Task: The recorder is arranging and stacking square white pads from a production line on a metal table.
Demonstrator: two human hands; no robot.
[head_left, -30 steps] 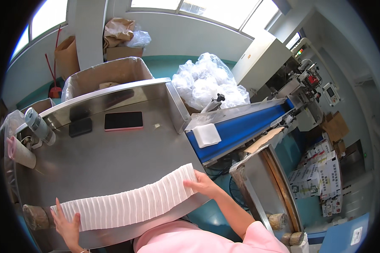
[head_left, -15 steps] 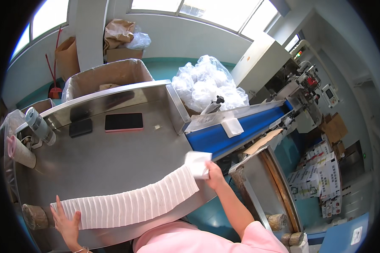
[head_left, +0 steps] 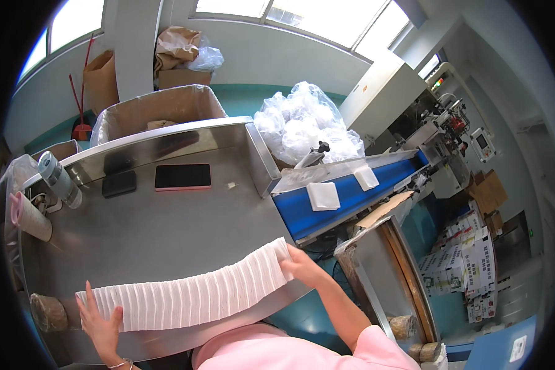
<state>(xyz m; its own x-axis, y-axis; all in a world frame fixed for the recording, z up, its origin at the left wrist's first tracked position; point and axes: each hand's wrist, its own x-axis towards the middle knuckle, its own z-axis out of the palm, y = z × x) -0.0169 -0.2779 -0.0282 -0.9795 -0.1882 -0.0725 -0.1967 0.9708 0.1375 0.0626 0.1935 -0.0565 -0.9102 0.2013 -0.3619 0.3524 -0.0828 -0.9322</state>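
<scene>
A long, slightly curved row of white folded paper napkin packs [head_left: 185, 296] stands on edge along the near side of the steel table [head_left: 197, 228]. My left hand [head_left: 102, 324] lies against the row's left end, fingers spread and thumb over the near side. At the right end, my right hand [head_left: 299, 265] is closed on the last napkin pack; some of its fingers are hidden. Two more white packs, a nearer one [head_left: 323, 196] and a farther one [head_left: 366, 179], lie flat on the blue conveyor belt [head_left: 296, 219] beyond my right hand.
A wrapped brown roll [head_left: 49, 312] sits by the row's left end. Two phones, a dark one [head_left: 118, 184] and a red-edged one [head_left: 182, 177], lie toward the back. A bottle [head_left: 60, 179] and pink-rimmed cup [head_left: 31, 217] stand left. Machinery [head_left: 450, 129] is at the belt's far end.
My right hand has brought a napkin pack down against the row's right end. On the belt, one pack has come nearer and another has appeared behind it. My left hand stays put.
</scene>
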